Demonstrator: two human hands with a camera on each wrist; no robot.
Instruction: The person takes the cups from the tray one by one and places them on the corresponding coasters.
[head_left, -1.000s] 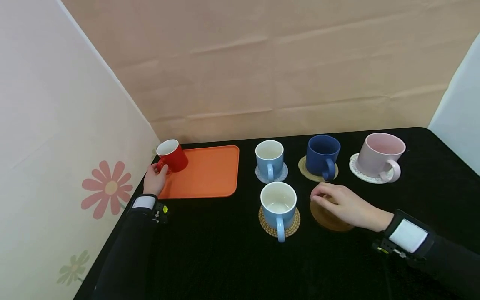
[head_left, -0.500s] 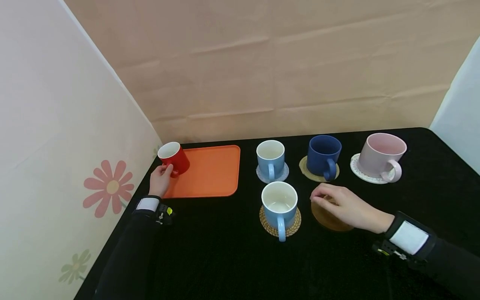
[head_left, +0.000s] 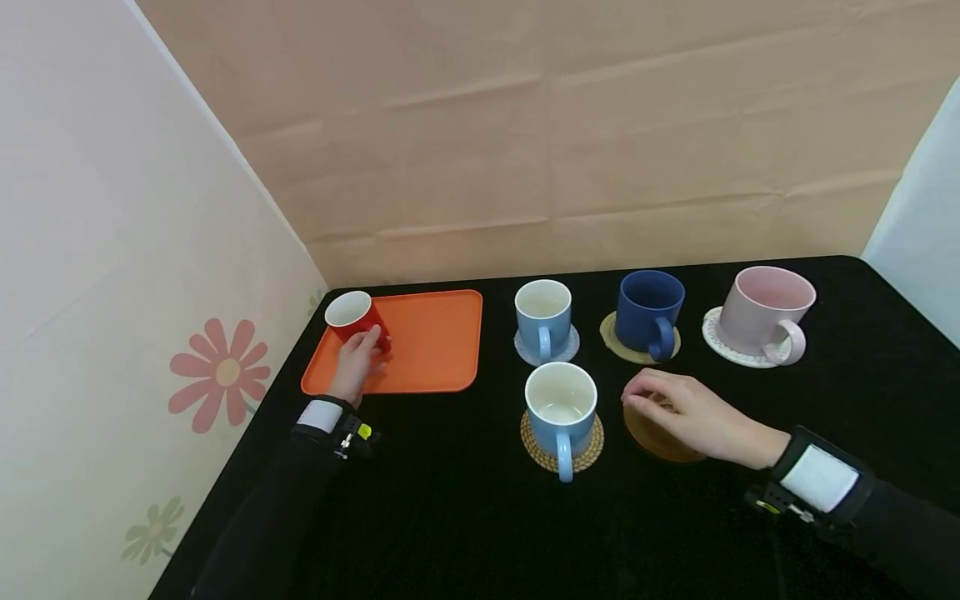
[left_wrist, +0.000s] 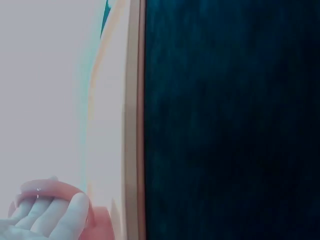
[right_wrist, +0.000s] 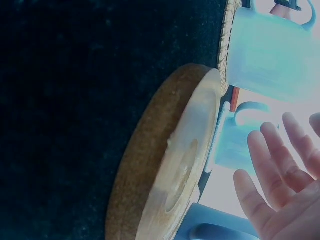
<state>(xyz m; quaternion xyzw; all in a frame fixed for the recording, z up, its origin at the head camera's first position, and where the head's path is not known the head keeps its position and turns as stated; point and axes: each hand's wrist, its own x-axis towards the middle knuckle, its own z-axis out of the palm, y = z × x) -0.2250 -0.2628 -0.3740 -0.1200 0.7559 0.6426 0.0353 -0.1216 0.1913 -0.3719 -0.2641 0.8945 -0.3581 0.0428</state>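
At the left end of the orange tray (head_left: 438, 342), my left hand (head_left: 354, 367) grips a red mug (head_left: 358, 325) with a white inside. The mug leans to the left over the tray. Its red handle (left_wrist: 55, 187) loops over my fingers in the left wrist view; from the head that handle is hidden behind the hand. My right hand (head_left: 686, 410) hovers over a round brown wooden coaster (head_left: 654, 437), fingers relaxed and holding nothing. The right wrist view shows those fingers spread beside the coaster's raised rim.
Two light blue mugs, a nearer one (head_left: 559, 417) and a farther one (head_left: 543, 315), stand on coasters mid-table. A dark blue mug (head_left: 643, 321) and a pink mug (head_left: 753, 321) stand on coasters at the back right. A flowered wall (head_left: 150, 250) borders the left.
My left hand has turned and moved right with the red mug, which has shifted slightly right and nearer, uncovering the tray's left corner. The right hand has stayed put.
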